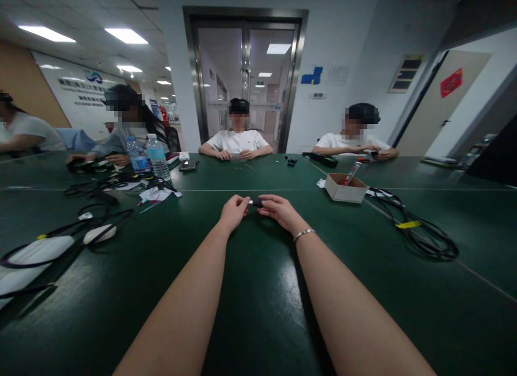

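My left hand (234, 211) and my right hand (281, 210) meet over the middle of the dark green table (250, 290). Between them lies a small black piece with a silver band (256, 203), too small to name. The fingertips of my left hand are closed on its silver end. My right hand pinches its black end, the fingers covering part of it. A silver bracelet (304, 234) circles my right wrist.
Right of my hands stand a cardboard box (345, 193) with a red-topped tube and a coiled black cable (424, 238). Two water bottles (157, 158), tangled black cables (109, 185) and a white mouse (100, 234) lie leftward. Several people sit around the table.
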`<action>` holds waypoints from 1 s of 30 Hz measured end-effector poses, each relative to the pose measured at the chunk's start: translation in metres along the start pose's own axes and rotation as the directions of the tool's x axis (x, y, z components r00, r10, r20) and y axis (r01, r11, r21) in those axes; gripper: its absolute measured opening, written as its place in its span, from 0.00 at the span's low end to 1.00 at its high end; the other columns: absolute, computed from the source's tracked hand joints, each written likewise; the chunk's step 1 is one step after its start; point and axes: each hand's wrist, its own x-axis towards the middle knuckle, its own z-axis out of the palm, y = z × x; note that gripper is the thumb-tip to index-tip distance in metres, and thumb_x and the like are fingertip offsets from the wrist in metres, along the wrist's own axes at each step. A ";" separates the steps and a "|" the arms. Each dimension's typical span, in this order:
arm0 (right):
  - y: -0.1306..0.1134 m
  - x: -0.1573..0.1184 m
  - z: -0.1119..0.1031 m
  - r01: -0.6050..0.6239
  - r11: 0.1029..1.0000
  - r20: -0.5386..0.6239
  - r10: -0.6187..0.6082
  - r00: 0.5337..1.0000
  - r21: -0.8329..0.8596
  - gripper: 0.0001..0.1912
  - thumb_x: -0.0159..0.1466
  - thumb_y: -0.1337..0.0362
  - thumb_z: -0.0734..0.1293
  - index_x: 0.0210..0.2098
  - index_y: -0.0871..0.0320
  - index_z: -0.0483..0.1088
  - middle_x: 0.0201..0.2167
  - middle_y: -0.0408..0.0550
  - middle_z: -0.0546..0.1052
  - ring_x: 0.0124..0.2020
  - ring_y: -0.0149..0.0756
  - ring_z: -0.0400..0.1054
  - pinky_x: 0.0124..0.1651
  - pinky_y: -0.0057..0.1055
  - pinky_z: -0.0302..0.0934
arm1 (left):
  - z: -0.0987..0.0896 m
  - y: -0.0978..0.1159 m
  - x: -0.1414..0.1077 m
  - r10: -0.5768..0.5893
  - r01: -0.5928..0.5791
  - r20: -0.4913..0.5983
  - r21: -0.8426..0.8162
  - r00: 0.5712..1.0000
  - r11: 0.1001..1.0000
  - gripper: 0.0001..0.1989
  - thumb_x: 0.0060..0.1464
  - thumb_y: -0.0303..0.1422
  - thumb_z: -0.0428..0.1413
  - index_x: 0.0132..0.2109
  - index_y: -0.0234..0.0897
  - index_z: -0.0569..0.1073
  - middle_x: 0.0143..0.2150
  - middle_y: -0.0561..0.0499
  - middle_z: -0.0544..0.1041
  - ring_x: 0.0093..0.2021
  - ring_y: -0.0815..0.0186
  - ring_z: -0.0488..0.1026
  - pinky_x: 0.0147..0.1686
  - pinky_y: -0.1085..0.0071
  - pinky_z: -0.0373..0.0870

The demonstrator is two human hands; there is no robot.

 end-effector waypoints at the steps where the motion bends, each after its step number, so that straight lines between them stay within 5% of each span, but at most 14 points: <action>1: 0.000 0.000 0.000 0.001 1.000 0.000 -0.001 1.000 -0.002 0.10 0.62 0.79 0.64 0.40 0.64 0.72 0.33 0.50 0.76 0.29 0.32 0.74 0.35 0.24 0.72 | -0.001 -0.001 0.001 0.009 -0.008 -0.014 0.036 1.000 0.999 0.13 0.56 0.41 0.53 0.35 0.34 0.70 0.32 0.48 0.73 0.29 0.68 0.71 0.28 0.74 0.67; 9: 0.000 0.000 0.000 -0.001 1.000 -0.002 0.001 1.000 -0.002 0.11 0.61 0.80 0.64 0.40 0.65 0.73 0.34 0.52 0.77 0.29 0.33 0.74 0.33 0.24 0.72 | -0.003 -0.007 0.006 0.142 -0.106 -0.095 0.310 0.985 0.945 0.19 0.57 0.45 0.50 0.32 0.33 0.74 0.42 0.43 0.70 0.36 0.65 0.69 0.36 0.70 0.67; 20: -0.002 -0.001 0.000 -0.038 0.999 0.037 0.038 0.999 -0.002 0.10 0.62 0.81 0.63 0.40 0.67 0.72 0.34 0.55 0.77 0.29 0.33 0.75 0.33 0.22 0.72 | -0.008 0.015 -0.011 0.100 -0.070 -0.044 0.449 0.994 0.891 0.26 0.59 0.47 0.42 0.21 0.36 0.70 0.26 0.48 0.72 0.27 0.65 0.67 0.29 0.69 0.58; 30: 0.000 0.000 -0.003 -0.014 1.000 0.090 0.016 0.996 -0.022 0.11 0.60 0.81 0.65 0.40 0.66 0.73 0.35 0.53 0.77 0.32 0.34 0.75 0.36 0.23 0.73 | -0.008 0.016 -0.011 -0.019 0.043 -0.060 0.438 0.998 0.898 0.24 0.58 0.46 0.44 0.22 0.36 0.70 0.22 0.49 0.71 0.22 0.65 0.64 0.26 0.69 0.54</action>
